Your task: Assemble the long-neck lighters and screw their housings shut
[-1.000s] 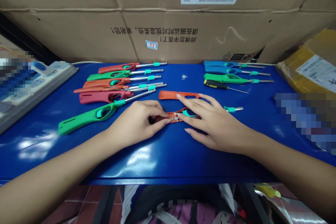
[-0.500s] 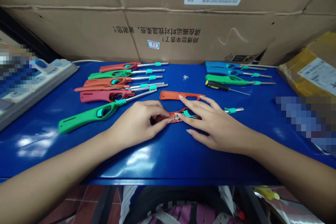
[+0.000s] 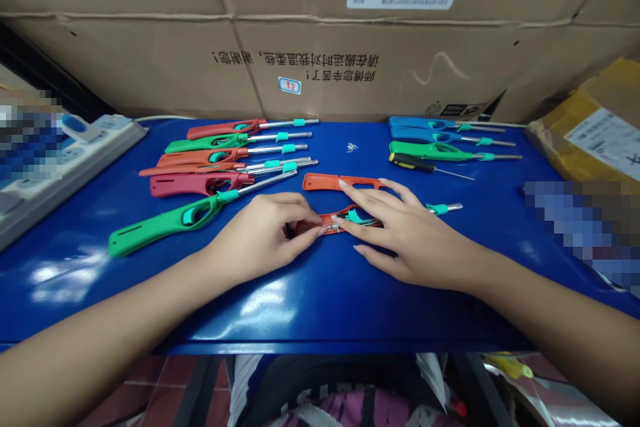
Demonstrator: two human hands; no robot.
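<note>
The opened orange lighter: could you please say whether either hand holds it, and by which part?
The left hand pinches the opened orange lighter at its handle; whether by shell or inner parts cannot be told. Whether the right hand grips is unclear.

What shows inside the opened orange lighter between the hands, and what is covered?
A teal trigger and a pale part show inside the orange lighter. The left hand covers part of its handle; the right hand covers the stretch before the nozzle.

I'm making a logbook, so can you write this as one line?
left hand: pinching open orange lighter | right hand: spread over it | beyond: orange cover, screwdriver
</note>
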